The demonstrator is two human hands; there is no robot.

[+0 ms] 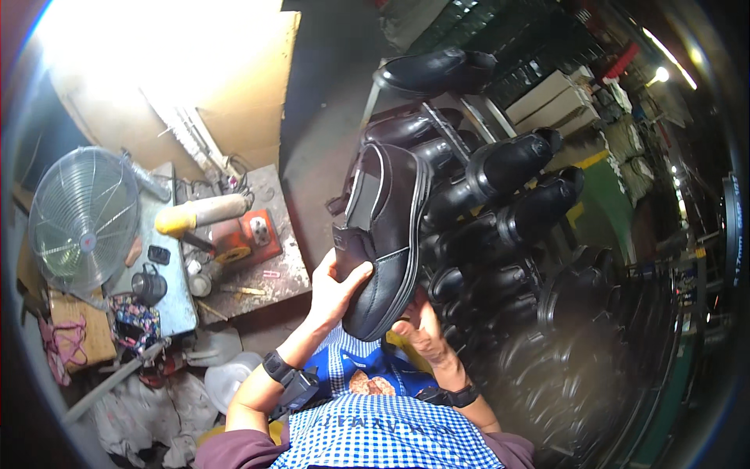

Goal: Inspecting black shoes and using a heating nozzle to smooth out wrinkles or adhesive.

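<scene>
At the left, a round wire fan [84,219] stands beside the far-left edge of a pale blue worktop [178,289], with a cardboard box [87,327] near that worktop's near-left corner. A dark mug [148,286] sits toward its left edge. Against its right side lies a second, darker worktop [275,293], carrying a red machine [258,233] around its middle; a cylinder with a yellow end [205,214] reaches across from the left. A cardboard panel [254,86] rises beyond the far edge under strong glare. Grey floor [324,102] shows past the right edge, then a metal rack [371,102] filled with black shoes [516,166].

The fan's guard is fine concentric wire; the blue surface is smooth, the darker one blotched and scuffed. Just off the darker worktop's right edge, the held shoe [379,285] is in the air, heel away from the person and rounded toe toward them. The left grip [334,288] is clamped on it, thumb pressed over the upper near the opening. Its dark leather looks soft-sheened, with pale piping, a grey lining and a ridged sole edge facing right. The right grip [423,332] is beside the toe, fingers partly behind the sole; I cannot tell whether it touches. Rightward, the racked shoes are glossier, with rounded toes.
</scene>
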